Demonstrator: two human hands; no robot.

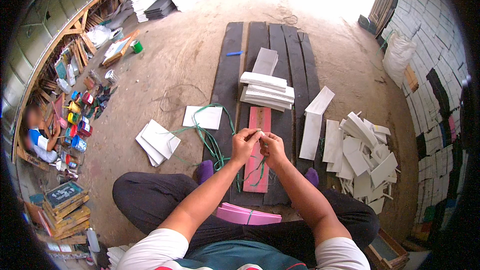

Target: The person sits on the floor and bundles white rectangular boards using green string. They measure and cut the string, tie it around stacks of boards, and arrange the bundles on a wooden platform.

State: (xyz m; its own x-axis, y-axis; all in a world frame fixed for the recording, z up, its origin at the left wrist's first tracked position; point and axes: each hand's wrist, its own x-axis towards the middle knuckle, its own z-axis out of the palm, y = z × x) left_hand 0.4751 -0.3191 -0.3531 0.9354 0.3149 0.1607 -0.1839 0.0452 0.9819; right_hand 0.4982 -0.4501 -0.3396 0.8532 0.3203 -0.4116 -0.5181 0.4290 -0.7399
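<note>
My left hand (244, 145) and my right hand (272, 149) meet fingertip to fingertip above a pink strip (259, 182). Both pinch a small whitish piece (261, 133), too little of which shows to name. Green twine (212, 145) lies in loose loops left of my hands, and a strand hangs below my right hand. Just beyond my fingers, white slabs (267, 90) are stacked on dark boards (227, 70). A pink bundle (248, 214) tied with green twine rests close to my lap.
Loose white pieces (362, 157) form a heap at right; other white sheets (159, 140) lie at left. A blue tool (234, 54) sits on the boards. Paint cans (79, 143) and a seated person (40, 137) are at far left. White blocks (425, 70) line the right wall.
</note>
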